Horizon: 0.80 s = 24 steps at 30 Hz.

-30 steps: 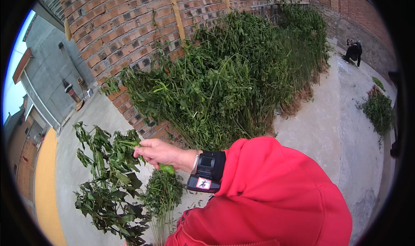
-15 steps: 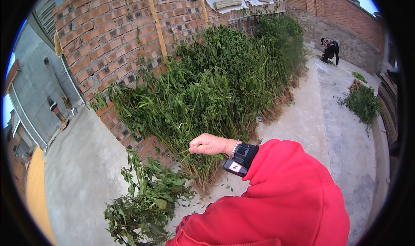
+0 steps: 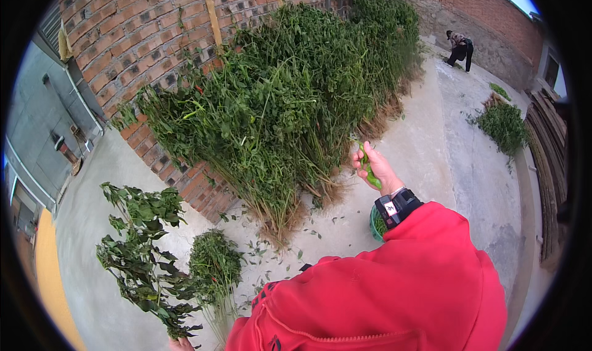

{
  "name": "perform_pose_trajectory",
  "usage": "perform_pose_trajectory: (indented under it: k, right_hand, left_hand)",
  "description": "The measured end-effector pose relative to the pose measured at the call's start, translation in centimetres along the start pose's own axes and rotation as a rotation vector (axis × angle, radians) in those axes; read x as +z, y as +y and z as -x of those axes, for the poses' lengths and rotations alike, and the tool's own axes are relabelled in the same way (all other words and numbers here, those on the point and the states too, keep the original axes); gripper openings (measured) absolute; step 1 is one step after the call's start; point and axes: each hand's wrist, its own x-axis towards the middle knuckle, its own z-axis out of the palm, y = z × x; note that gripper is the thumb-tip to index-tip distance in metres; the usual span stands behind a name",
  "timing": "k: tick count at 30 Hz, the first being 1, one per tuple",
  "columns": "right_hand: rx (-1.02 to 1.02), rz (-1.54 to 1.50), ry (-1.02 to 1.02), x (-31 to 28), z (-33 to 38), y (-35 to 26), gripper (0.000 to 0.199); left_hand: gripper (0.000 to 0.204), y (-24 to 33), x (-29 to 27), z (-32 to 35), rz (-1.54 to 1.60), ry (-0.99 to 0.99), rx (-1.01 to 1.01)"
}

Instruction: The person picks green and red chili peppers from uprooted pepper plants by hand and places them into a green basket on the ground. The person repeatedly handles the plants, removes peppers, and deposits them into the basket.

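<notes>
Green chili peppers point(image 3: 372, 177) are gripped in my right hand point(image 3: 383, 170), its fingers curled round them. That hand is raised over the concrete, just above a green basket point(image 3: 375, 225) partly hidden by my wrist and sleeve. At the lower edge shows only a bit of my left hand point(image 3: 180, 343), closed round the stem end of an uprooted chili plant point(image 3: 145, 246) with drooping dark leaves. Beside this plant a smaller bundle of green plants point(image 3: 214, 261) lies on the concrete. Green stuff shows in the basket, too little of it to name.
A long heap of uprooted plants point(image 3: 296, 104) leans on the brick wall point(image 3: 123, 49). Far right, another person point(image 3: 460, 50) bends over near a small plant pile point(image 3: 502, 128). Stacked boards point(image 3: 546, 172) stand along the right. Yellow material point(image 3: 52, 271) covers ground at left.
My right hand has moved right, away from the plant heap to above the basket, and the peppers in it now show. The leafy plant has shifted left, and my left hand has come into view.
</notes>
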Motion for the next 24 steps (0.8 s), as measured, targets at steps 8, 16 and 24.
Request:
perform_pose_trajectory:
  k: [8,16,24]
  right_hand:
    - [0.156,-0.195,0.149,-8.7,6.5,3.0,0.028]
    - [0.496,-0.193,0.582,-21.7,10.0,9.1,0.032]
    - [0.720,-0.121,0.701,-31.4,13.0,10.8,0.029]
  left_hand:
    - [0.020,-4.2,-1.4,-1.7,0.247,-0.037,0.040]
    - [0.026,-0.7,0.9,-0.6,0.336,-0.024,-0.170]
    - [0.007,7.3,7.8,5.0,0.104,-0.017,0.008]
